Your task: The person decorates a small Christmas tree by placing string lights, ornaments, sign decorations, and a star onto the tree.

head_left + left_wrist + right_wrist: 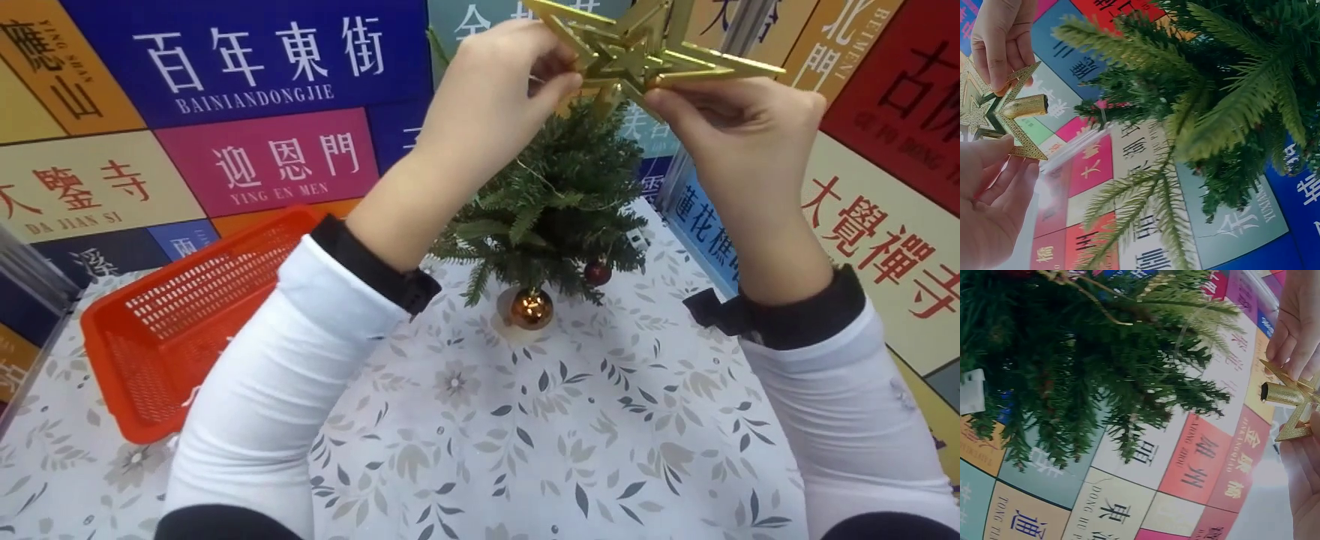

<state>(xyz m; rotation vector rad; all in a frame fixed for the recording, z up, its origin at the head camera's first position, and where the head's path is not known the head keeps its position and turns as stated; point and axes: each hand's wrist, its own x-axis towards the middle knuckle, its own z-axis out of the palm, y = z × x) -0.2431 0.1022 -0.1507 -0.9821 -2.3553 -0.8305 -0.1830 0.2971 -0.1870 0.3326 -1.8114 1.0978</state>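
Note:
A gold star tree topper (634,64) is held up by both hands over a small green Christmas tree (555,195). My left hand (499,82) pinches the star's left side between thumb and fingers. On the opposite side, my right hand (750,124) pinches another of its points. Both wrist views show the hollow gold tube under the star (1027,106), its open end facing the tree's tip with a gap between. An orange-gold bauble (532,309) and a dark red bauble (598,272) hang from the lower branches.
A red plastic basket (142,337) stands at the left on a table with a leaf-patterned white cloth (465,420). Colourful panels with Chinese lettering (262,161) rise behind the table and along its right side. A small white tag (971,391) hangs among the branches.

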